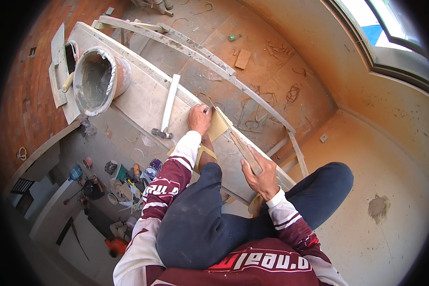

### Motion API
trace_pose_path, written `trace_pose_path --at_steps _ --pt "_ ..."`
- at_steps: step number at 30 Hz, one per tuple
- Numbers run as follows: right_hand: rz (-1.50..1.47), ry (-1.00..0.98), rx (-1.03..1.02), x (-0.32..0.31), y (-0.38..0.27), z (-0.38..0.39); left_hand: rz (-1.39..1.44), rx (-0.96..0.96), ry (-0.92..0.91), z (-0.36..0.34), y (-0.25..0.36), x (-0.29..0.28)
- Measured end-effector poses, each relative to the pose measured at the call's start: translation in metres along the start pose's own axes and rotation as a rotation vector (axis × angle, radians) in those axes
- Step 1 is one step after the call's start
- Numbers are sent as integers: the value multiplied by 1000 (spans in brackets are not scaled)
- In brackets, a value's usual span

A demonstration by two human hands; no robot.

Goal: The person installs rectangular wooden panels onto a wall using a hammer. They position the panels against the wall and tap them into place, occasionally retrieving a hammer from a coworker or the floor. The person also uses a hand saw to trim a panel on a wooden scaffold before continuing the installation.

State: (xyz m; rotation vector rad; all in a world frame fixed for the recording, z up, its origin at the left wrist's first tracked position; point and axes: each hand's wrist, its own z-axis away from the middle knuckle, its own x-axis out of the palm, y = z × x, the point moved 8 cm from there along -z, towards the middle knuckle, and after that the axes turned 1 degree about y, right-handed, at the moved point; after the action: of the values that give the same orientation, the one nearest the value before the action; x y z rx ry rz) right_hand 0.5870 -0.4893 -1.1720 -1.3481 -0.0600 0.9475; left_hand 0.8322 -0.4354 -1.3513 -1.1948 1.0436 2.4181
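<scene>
My right hand (261, 175) is closed around the wooden grip of a long, narrow tool (244, 151). Its thin end slants up and left toward the plank's edge, beside my left hand (200, 119). The fingers of that left hand are curled together at the edge; what they pinch is too small to make out. A flat yellow piece (219, 127) lies between the two hands, next to my foot. Left of my left hand, a hammer (168, 107) with a white handle and dark head rests on the pale plank (140, 102).
A bucket of grey mortar (97, 81) stands on the plank's far left, near a wooden-handled tool (67, 82). Below left, the floor holds paint pails (153, 168) and clutter. Beyond the plank are a wooden rail (195, 55), a loose brick (242, 59) and wire scraps (292, 95).
</scene>
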Motion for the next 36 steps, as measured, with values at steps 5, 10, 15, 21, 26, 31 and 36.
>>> trace_pose_path --at_steps 5,10,15,21,26,31,36 --pt "55 -4 -24 8 1 -21 12 -15 -8 0 2 -1" --pt "14 -39 22 -3 -3 -2 -20 -3 -9 1 2 -2" --pt "91 -52 -1 14 2 -18 -13 -46 -48 -1 2 0" --pt "115 -48 18 10 1 0 -11 -26 -45 0 1 1" --pt "-10 32 -29 -1 -2 6 -5 -58 -51 1 0 -1" --pt "100 -31 -2 19 5 -10 -41 -12 -12 -6 4 -2" --pt "15 1 -5 -3 0 8 -16 -20 -32 0 5 -1"
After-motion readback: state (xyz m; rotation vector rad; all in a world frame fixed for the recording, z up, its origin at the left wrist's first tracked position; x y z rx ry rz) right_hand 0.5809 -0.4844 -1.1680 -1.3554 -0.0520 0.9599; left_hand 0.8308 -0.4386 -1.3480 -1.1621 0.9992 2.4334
